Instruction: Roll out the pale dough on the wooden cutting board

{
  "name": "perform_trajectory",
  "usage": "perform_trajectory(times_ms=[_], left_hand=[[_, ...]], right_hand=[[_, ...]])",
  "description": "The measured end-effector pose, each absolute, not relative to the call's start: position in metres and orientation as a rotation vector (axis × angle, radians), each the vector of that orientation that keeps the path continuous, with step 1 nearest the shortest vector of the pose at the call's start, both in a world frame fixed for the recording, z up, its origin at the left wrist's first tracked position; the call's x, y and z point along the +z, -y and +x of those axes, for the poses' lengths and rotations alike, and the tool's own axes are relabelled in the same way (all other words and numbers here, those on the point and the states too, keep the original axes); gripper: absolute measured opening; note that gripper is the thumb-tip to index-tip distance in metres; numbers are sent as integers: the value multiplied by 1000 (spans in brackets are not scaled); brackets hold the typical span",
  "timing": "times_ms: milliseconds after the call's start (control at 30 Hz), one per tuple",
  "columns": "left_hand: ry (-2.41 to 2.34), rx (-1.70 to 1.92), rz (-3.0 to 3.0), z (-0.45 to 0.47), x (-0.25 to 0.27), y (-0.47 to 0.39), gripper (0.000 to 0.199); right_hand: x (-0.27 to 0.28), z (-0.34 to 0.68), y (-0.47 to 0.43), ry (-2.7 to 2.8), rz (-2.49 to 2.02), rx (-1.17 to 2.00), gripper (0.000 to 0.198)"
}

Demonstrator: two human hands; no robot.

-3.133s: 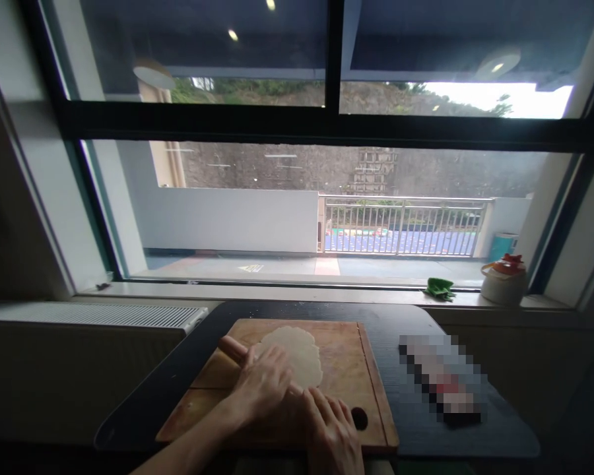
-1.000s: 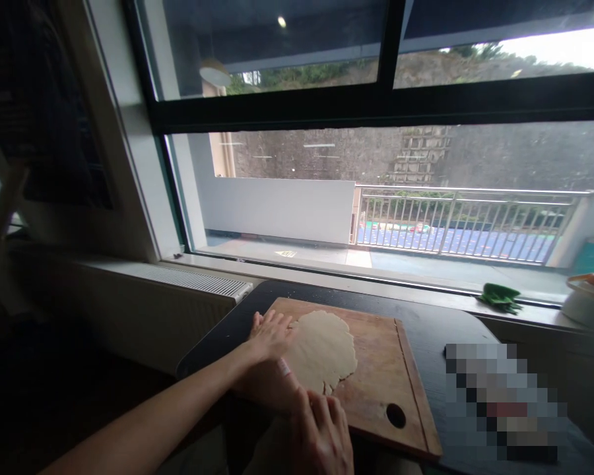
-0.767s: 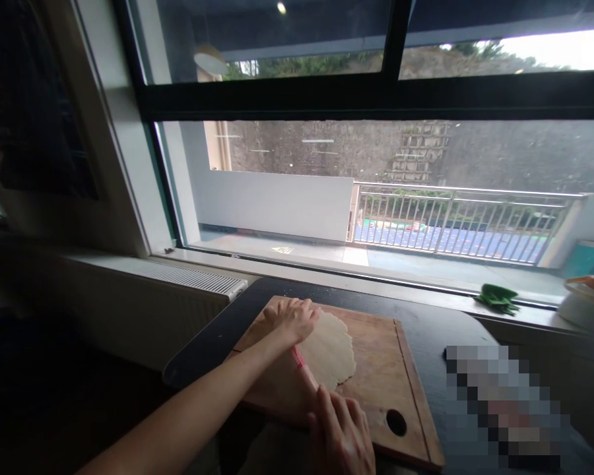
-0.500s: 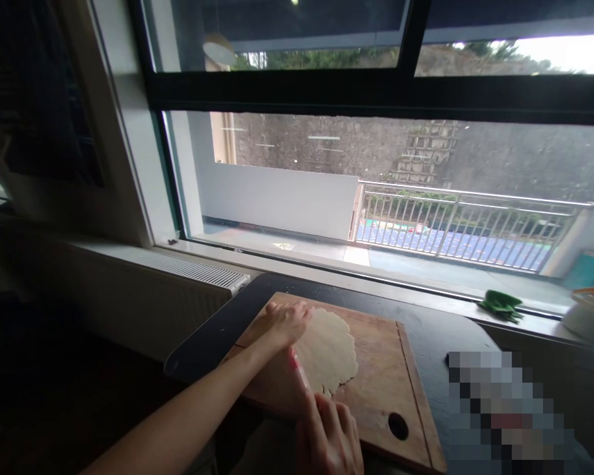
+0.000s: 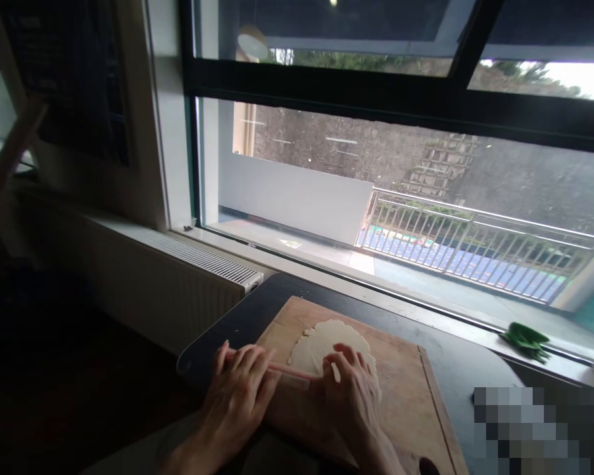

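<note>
Below the big window, on a wooden board atop the dark tabletop, left hand and right hand press flat, uncurled, on a rolling pin over soft, probably tear-prone dough.

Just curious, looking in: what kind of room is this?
Probably a home kitchen corner: dough is being rolled on a wooden board on a dark table by a big window over a radiator.
</note>
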State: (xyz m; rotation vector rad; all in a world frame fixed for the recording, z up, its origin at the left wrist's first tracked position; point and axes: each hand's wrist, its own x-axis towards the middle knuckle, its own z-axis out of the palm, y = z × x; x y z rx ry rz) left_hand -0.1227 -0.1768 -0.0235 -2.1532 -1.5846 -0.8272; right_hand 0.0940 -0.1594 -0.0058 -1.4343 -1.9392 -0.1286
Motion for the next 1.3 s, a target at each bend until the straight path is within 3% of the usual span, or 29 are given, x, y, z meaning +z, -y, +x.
perform_trajectory(times_ms=[500,1000,1300], left_hand=[[1695,-835,-1983,-135,-36,177,40],[1583,-948,-2131,-94,-35,191,41],[1698,-905,-2098,-115,-41,161,32]], right_hand=[[14,1,15,2350,-1392,-40,28],[2,69,113,2281,-1343,-166,31],[9,21,39,2360,-1382,-70,26]])
